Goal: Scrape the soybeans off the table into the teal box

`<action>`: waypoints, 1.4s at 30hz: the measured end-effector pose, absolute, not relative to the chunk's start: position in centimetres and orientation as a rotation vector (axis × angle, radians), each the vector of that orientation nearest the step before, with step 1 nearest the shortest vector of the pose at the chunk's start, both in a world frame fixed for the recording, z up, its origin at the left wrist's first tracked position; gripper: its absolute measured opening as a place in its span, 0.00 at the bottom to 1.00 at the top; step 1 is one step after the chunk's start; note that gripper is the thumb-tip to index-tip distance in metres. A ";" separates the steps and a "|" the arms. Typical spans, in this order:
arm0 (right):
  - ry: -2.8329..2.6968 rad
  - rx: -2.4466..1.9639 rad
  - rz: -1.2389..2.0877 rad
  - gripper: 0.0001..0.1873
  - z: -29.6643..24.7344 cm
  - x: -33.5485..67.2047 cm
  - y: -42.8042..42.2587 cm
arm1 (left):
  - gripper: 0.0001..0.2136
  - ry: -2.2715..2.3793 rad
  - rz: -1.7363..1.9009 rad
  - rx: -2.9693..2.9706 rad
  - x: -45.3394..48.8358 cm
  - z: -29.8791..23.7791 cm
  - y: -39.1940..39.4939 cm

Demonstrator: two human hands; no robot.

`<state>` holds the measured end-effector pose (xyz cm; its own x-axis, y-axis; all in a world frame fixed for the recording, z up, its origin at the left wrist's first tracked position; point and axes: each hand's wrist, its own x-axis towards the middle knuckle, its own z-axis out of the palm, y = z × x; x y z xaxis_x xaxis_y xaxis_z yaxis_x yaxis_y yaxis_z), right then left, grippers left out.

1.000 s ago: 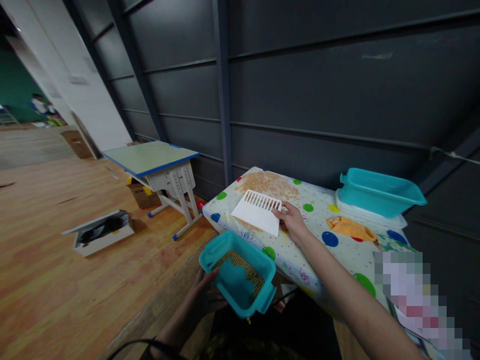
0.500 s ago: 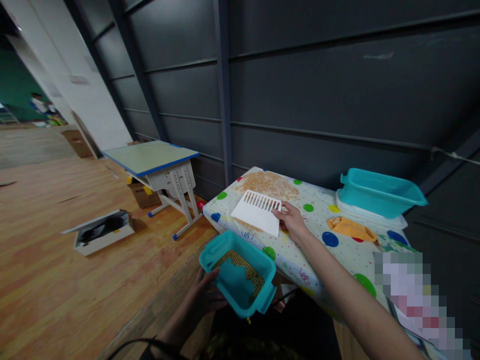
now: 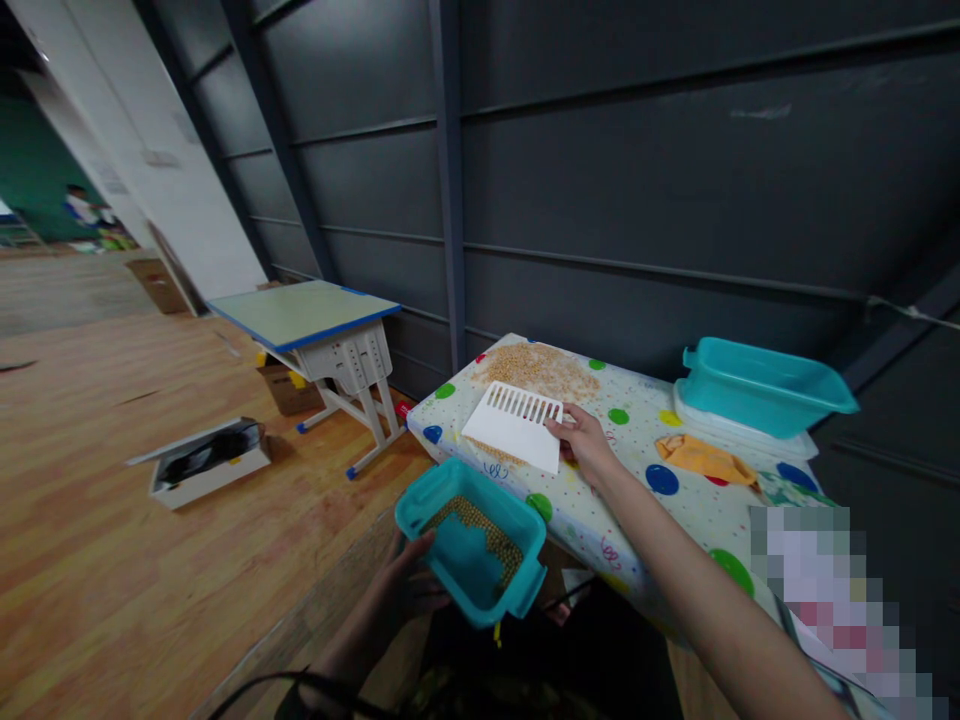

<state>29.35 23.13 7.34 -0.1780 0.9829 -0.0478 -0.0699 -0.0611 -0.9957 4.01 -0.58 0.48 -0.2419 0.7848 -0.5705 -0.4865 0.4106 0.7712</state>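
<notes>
My left hand (image 3: 411,580) grips the near left side of a teal plastic tub (image 3: 457,560), held just off the front edge of the table; its thumb lies over the rim. Golden, bean-like grains (image 3: 480,520) lie along the far and right part of the tub's floor. My right hand (image 3: 581,440) is closed on the right edge of a white slotted scraper (image 3: 517,430), which is tilted over the tabletop. Some grains (image 3: 495,453) show below the scraper's lower edge. Behind it a wide patch of loose grains (image 3: 536,367) is spread on the cloth.
The table (image 3: 637,480) has a dotted plastic cover. Toward its right stand a bigger teal tub (image 3: 769,385) on a white lid and an orange cloth (image 3: 705,458). A desk (image 3: 307,310) and an open white box (image 3: 210,465) are to the left. A dark panelled wall rises behind.
The tub in my left hand has shifted slightly left and up. My right hand and the scraper stay almost where they were.
</notes>
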 end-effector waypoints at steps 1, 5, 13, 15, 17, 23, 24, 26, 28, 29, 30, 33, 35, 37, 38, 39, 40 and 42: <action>-1.255 -1.101 1.420 0.26 7.4 29.3 23.1 | 0.40 1.363 1.221 0.290 4.1 0.5 -0.5; -1.264 -1.088 1.441 0.27 7.4 29.2 23.1 | 0.36 1.392 1.198 0.282 4.7 0.9 -0.4; -1.248 -1.109 1.438 0.26 7.6 29.1 22.8 | 0.40 1.378 1.193 0.262 5.2 0.7 0.0; -1.230 -1.114 1.447 0.25 7.9 29.1 22.7 | 0.43 1.362 1.194 0.246 5.1 0.5 0.2; -1.214 -1.117 1.454 0.24 8.1 29.2 22.4 | 0.44 1.361 1.189 0.244 5.1 0.4 0.3; -1.185 -1.149 1.437 0.25 8.3 30.1 21.0 | 0.41 1.364 1.213 0.264 5.7 1.2 0.3; -1.176 -1.153 1.433 0.25 8.2 30.3 20.7 | 0.41 1.358 1.219 0.270 5.7 1.3 0.2; -1.157 -1.147 1.424 0.26 8.0 30.8 20.1 | 0.41 1.355 1.225 0.271 5.8 1.5 0.3; -1.141 -1.139 1.409 0.26 7.9 31.3 19.6 | 0.41 1.375 1.217 0.262 5.8 1.7 0.4; -1.135 -1.140 1.402 0.27 7.9 31.6 19.4 | 0.40 1.386 1.208 0.261 5.8 1.7 0.5; -1.129 -1.147 1.394 0.27 7.9 31.9 19.2 | 0.40 1.392 1.198 0.264 5.7 1.7 0.5; -1.096 -1.184 1.370 0.28 7.9 32.5 18.7 | 0.41 1.375 1.190 0.289 5.8 1.7 0.5; -1.058 -1.183 1.359 0.29 8.0 32.8 18.4 | 0.42 1.366 1.196 0.301 6.0 1.7 0.5; -1.032 -1.172 1.351 0.29 8.2 33.0 18.0 | 0.42 1.363 1.195 0.300 6.2 1.8 0.4; -1.023 -1.166 1.340 0.30 8.3 33.1 17.7 | 0.42 1.362 1.191 0.297 6.4 1.8 0.4; -1.015 -1.161 1.325 0.30 8.3 33.3 17.4 | 0.42 1.360 1.186 0.293 6.5 1.8 0.4; -1.009 -1.158 1.307 0.31 8.4 33.5 17.0 | 0.42 1.354 1.184 0.287 6.6 1.8 0.4; -0.995 -1.155 1.266 0.33 8.5 34.0 16.0 | 0.43 1.340 1.182 0.277 6.6 1.4 0.6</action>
<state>34.03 15.99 8.49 0.0756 0.9953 -0.0609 -0.1758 -0.0468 -0.9833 6.60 0.59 1.40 -0.2060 0.7754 -0.5970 -0.4951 0.4436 0.7470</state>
